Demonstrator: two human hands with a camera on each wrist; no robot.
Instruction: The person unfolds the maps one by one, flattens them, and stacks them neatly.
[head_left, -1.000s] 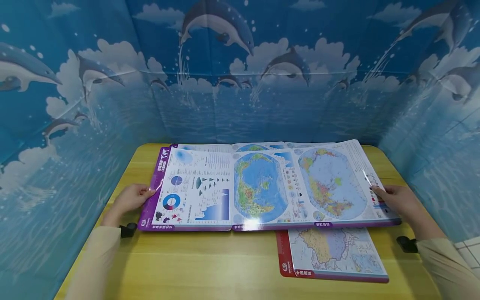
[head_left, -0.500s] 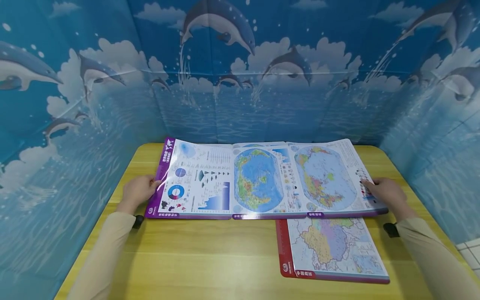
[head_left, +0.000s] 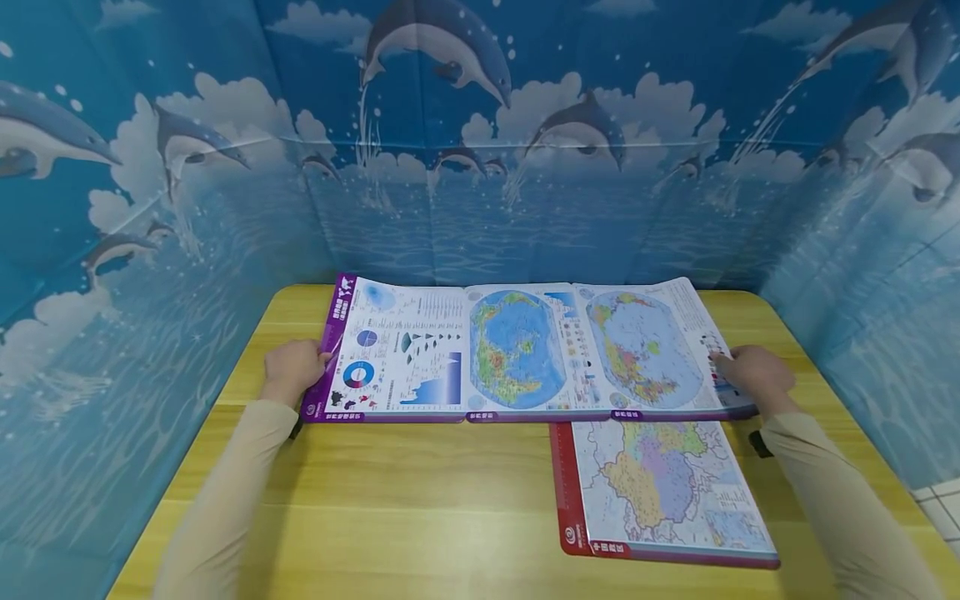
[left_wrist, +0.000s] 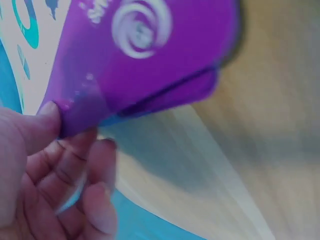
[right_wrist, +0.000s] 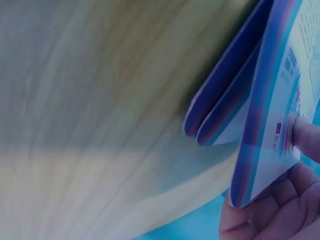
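A long unfolded world map sheet (head_left: 431, 367) with a purple border lies across the back of the table, its folds showing as panels. At its left edge my left hand (head_left: 294, 368) pinches the purple margin (left_wrist: 150, 55) between thumb and fingers. My right hand (head_left: 759, 375) pinches the right edge, thumb on top. In the right wrist view, the held panel (right_wrist: 265, 125) is raised off the table and a second folded layer (right_wrist: 225, 95) shows beneath it. A red-bordered China map (head_left: 660, 492) lies nearer the front, its back part covered by the world map.
The yellow wood-grain table (head_left: 420, 508) has rounded back corners. Blue cloth walls (head_left: 495, 217) printed with dolphins enclose its back and sides. Pale floor tiles (head_left: 941, 504) show at the far right.
Both hands have moved away from the body and inward with the world map. Its front edge has shifted toward the back wall, uncovering more of the China map.
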